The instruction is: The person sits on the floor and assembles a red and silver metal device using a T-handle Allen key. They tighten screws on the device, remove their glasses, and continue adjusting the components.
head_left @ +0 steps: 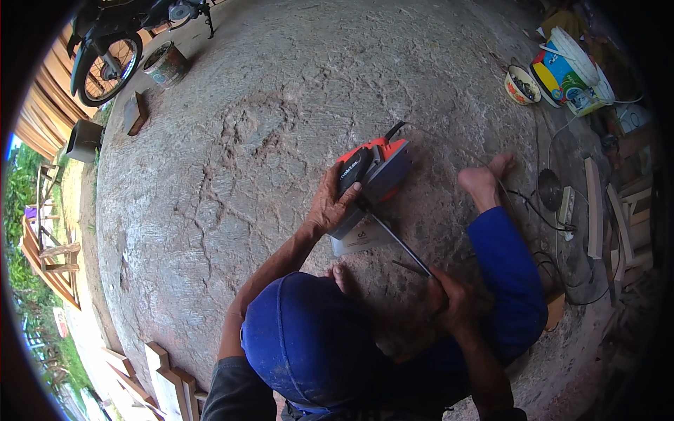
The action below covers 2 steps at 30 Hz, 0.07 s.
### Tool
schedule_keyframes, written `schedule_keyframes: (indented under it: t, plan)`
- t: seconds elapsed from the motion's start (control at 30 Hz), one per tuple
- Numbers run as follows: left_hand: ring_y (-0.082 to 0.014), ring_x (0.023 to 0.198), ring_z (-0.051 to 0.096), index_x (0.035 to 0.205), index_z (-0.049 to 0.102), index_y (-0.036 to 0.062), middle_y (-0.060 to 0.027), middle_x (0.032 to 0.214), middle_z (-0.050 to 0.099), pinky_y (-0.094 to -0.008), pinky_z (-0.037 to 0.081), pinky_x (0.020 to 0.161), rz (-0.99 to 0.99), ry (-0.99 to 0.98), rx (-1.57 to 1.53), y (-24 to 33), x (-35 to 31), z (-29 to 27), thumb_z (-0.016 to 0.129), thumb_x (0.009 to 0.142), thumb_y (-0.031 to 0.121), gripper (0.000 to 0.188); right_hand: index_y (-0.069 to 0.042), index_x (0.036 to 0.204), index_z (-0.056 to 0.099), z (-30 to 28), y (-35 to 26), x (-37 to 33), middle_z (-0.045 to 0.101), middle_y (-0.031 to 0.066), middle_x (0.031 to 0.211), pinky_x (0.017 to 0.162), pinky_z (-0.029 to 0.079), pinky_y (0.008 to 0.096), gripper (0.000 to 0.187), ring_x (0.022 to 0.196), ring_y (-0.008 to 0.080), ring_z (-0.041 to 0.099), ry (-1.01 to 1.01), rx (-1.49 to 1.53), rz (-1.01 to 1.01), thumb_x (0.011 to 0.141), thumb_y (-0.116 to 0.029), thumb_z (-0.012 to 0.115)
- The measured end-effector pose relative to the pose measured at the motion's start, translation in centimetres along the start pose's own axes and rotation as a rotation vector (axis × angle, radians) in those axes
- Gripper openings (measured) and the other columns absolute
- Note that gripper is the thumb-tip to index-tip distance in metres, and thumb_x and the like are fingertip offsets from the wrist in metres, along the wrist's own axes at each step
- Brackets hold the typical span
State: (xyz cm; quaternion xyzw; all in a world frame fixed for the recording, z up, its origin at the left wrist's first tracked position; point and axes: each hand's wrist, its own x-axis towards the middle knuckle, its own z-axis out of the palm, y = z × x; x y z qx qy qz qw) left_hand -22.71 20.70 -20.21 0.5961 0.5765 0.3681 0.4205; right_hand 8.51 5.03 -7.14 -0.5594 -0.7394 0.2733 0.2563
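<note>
My left hand (330, 201) grips a red and black electric planer (379, 163), which is tipped on its side with its flat grey metal sole facing right. In my right hand (453, 298) is a long-shafted screwdriver (404, 245), its handle hidden in my fingers. Its tip reaches the planer's side near my left thumb; the exact contact point is too small to make out. Beneath the planer's near end lies a pale flat piece (359, 238), partly covered. A thin dark object (408, 267) shows beside the screwdriver shaft, close to my right hand.
My bent blue-trousered knee (309, 337) and bare right foot (481, 184) flank the work. Rough concrete (210, 140) surrounds me. Cables, a saw blade (550, 188), a power strip (566, 210) and wood offcuts (594, 210) lie right. Far off are a bowl (521, 85), bucket (166, 64) and motorcycle (109, 59).
</note>
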Motion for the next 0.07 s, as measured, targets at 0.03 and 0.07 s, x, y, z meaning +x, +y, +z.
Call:
schedule_keyframes:
  t: [0.03,0.07]
  plan:
    - [-0.0424,0.145,0.042,0.158,0.030,-0.0050,-0.0304,0.150,0.045,-0.0454,0.033,0.121,-0.019,-0.023,0.006,0.52,-0.11,-0.33,0.066,0.097,0.054,0.092,0.005,0.118,0.071,0.03,-0.09,-0.01,0.073,0.0258,0.098,0.075,0.059,0.0437,0.027,0.086,0.0396,0.074,-0.005,0.001,0.011,0.095,-0.008,0.064]
    - [-0.0424,0.145,0.042,0.158,0.030,-0.0050,-0.0304,0.150,0.045,-0.0454,0.033,0.121,-0.029,-0.028,0.006,0.30,-0.12,-0.26,0.066,0.097,0.054,0.092,0.003,0.119,0.072,-0.11,-0.34,-0.04,0.075,0.0259,0.105,0.083,0.060,0.0396,0.028,0.096,0.0380,0.076,-0.036,0.013,0.090,0.097,-0.012,0.066]
